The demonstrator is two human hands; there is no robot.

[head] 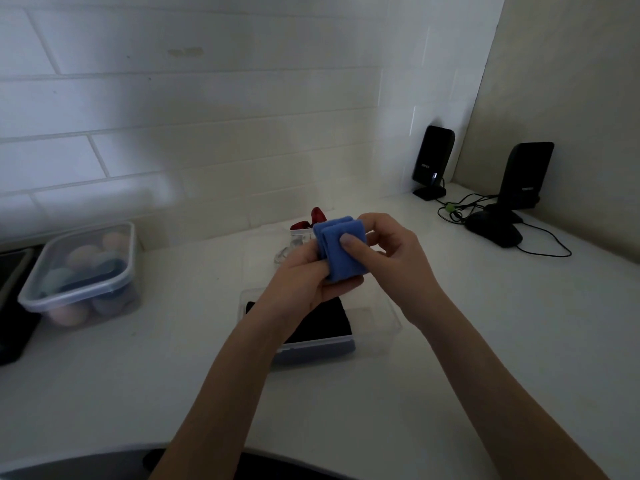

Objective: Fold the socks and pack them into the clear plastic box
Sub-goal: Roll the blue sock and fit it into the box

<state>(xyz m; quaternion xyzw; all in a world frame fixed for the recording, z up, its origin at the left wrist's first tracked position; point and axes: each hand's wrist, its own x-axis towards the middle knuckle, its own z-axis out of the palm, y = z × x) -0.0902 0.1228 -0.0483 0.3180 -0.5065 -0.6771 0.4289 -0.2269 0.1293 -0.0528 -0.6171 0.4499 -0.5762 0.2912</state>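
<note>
Both hands hold a folded blue fabric sock bundle (341, 247) in the air, above the far end of a clear rectangular plastic box (381, 327) that sits on the white bench (450, 341); left hand (304, 275) cups the bundle from below and the side, fingers curled round it, likely to keep the folds from springing open; right hand (388, 247) pinches from the other side, thumb pressed flat on the front face, fingers behind, probably squaring the fold or tucking the cuff; bundle looks doubled over, two layers showing at the top edge; the box already has a dark folded item (325, 323) inside, filling the left part, so free room seems to be on the right; red fabric (313, 220), probably more socks, lies just behind the hands, partly hidden; a second lidded clear plastic container (83, 271) with pastel rounded things sits well apart to the left; two black speakers (481, 168) with cables stand in the far right corner; judgement: fold is near done, next is lowering the bundle into the box beside the dark item; risk is it unrolling on release.
</note>
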